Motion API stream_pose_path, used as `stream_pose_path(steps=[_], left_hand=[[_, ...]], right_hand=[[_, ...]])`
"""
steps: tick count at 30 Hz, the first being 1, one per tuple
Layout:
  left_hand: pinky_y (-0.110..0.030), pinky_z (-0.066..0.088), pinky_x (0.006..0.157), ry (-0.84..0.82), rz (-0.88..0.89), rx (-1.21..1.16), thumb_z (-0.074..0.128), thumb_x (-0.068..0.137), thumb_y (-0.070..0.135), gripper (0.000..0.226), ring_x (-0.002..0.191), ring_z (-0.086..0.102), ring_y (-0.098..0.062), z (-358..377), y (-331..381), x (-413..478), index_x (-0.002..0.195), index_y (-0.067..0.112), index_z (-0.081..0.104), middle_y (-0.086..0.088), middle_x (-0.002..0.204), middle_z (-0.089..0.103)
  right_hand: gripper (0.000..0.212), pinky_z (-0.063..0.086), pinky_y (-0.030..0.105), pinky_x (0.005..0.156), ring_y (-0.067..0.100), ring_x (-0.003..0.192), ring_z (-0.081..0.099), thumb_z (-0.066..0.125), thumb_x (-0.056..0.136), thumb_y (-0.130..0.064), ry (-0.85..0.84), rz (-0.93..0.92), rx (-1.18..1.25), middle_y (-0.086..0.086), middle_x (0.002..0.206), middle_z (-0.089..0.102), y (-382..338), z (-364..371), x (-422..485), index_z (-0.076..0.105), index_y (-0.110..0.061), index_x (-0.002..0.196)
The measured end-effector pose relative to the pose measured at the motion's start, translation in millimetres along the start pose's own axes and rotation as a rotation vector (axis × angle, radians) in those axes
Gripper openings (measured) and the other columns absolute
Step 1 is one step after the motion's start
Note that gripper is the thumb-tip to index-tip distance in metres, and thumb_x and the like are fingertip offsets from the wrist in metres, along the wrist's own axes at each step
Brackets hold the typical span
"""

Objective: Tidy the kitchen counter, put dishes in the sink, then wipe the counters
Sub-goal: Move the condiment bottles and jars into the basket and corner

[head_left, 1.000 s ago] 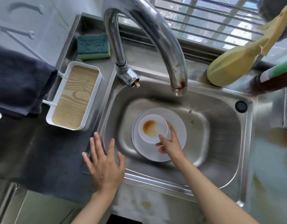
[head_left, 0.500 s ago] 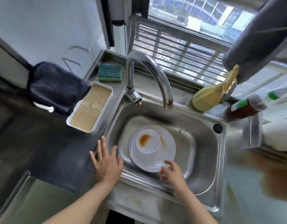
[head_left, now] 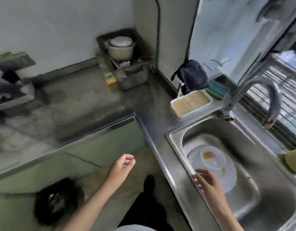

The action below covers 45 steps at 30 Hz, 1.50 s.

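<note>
Sink [head_left: 175, 148]: stainless steel basin with rounded corners, set into the bench at the right; rim dull and smeared.
Plate [head_left: 227, 175]: white, round, flat on the sink floor toward the near-left side; a small orange-brown streak on its face near the bowl.
Bowl [head_left: 213, 160]: small, white, upright, sitting on the far part of the plate; orange-brown residue pooled inside.
Bench [head_left: 73, 104]: dark grey, worn and blotchy, L-shaped; runs along the far wall and turns to meet the sink.
Cloth [head_left: 192, 76]: dark blue, draped on a holder at the wall, just behind the sink's left corner.
Sponge [head_left: 218, 88]: green, lying flat on the ledge behind the sink.
</note>
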<state>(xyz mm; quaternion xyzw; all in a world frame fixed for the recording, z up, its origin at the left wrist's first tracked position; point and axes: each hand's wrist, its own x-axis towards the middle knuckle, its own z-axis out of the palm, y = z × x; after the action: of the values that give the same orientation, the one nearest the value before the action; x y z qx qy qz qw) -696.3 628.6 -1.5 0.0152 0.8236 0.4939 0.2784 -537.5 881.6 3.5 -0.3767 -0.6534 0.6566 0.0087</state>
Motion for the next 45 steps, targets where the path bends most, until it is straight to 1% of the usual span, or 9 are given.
stream_pose_path(steps=[4,9,15,20,23,29,34,37,45], left_hand=[[-0.017,0.045,0.069,0.166,-0.151,-0.110,0.062,0.082,0.027,0.004,0.087,0.064,-0.021,-51,-73,-82,0.084,0.025,0.062,-0.004,0.088,0.069],[-0.030,0.046,0.085,0.406,-0.296,-0.333,0.062,0.087,0.017,0.005,0.087,0.067,-0.014,-78,-135,-187,0.090,0.014,0.065,0.001,0.084,0.073],[-0.019,0.054,0.070,0.752,-0.449,-0.561,0.058,0.085,-0.002,0.009,0.081,0.067,-0.024,-115,-201,-235,0.083,0.004,0.065,-0.011,0.080,0.070],[-0.043,0.050,0.082,0.741,-0.514,-0.604,0.066,0.081,0.001,0.014,0.083,0.064,-0.030,-174,-234,-213,0.073,0.012,0.066,-0.009,0.074,0.067],[-0.041,0.049,0.089,0.629,-0.469,-0.585,0.067,0.073,0.037,0.010,0.091,0.064,-0.019,-217,-230,-187,0.077,0.027,0.066,-0.003,0.086,0.069],[-0.033,0.047,0.092,0.556,-0.351,-0.519,0.053,0.092,0.024,0.008,0.098,0.059,-0.011,-309,-210,-137,0.091,0.030,0.059,0.004,0.100,0.063],[-0.016,0.046,0.079,0.735,-0.421,-0.588,0.053,0.091,0.015,0.015,0.094,0.060,-0.015,-369,-223,-121,0.089,0.028,0.060,-0.004,0.098,0.065],[-0.008,0.045,0.066,0.931,-0.486,-0.593,0.056,0.091,0.014,0.013,0.087,0.061,-0.007,-397,-233,-129,0.089,0.026,0.060,0.002,0.092,0.066],[-0.033,0.050,0.081,1.379,-0.639,-0.743,0.062,0.088,0.015,0.005,0.086,0.066,-0.011,-431,-258,-191,0.089,0.019,0.064,-0.002,0.087,0.072]], right_hand=[[0.016,0.043,0.011,0.053,0.005,0.058,0.059,0.054,0.089,0.003,-0.248,-0.036,-0.150,0.008,0.075,0.067,3,56,-24,0.062,-0.010,0.089],[0.017,0.048,0.019,0.064,0.010,0.073,0.062,0.054,0.088,-0.008,-0.644,-0.034,-0.467,0.000,0.080,0.068,12,160,-60,0.062,-0.023,0.086],[0.024,0.041,0.007,0.066,-0.012,0.065,0.054,0.054,0.089,-0.012,-0.963,-0.149,-0.711,-0.013,0.074,0.060,-3,312,-92,0.055,-0.034,0.077],[0.030,0.042,0.013,0.073,0.000,0.072,0.056,0.047,0.088,-0.009,-1.078,-0.163,-0.916,-0.012,0.070,0.058,-2,409,-94,0.054,-0.036,0.076],[0.033,0.041,0.010,0.072,-0.002,0.073,0.057,0.046,0.092,-0.014,-1.085,-0.187,-1.028,-0.013,0.070,0.061,-2,442,-83,0.055,-0.041,0.076],[0.049,0.048,0.021,0.073,0.002,0.064,0.060,0.057,0.083,0.002,-0.969,-0.190,-1.026,-0.011,0.066,0.068,-23,494,-53,0.064,-0.044,0.068],[0.027,0.043,0.008,0.057,-0.004,0.051,0.055,0.053,0.088,0.006,-1.139,-0.206,-1.075,-0.005,0.057,0.065,-52,580,-37,0.061,-0.018,0.078],[0.013,0.048,0.023,0.066,0.001,0.057,0.060,0.054,0.089,-0.010,-1.291,-0.298,-1.097,-0.003,0.066,0.070,-59,645,-38,0.062,-0.018,0.082],[0.016,0.052,0.034,0.084,0.012,0.085,0.064,0.053,0.090,-0.022,-1.732,-0.477,-1.173,-0.003,0.090,0.068,-74,811,-115,0.058,-0.037,0.090]])
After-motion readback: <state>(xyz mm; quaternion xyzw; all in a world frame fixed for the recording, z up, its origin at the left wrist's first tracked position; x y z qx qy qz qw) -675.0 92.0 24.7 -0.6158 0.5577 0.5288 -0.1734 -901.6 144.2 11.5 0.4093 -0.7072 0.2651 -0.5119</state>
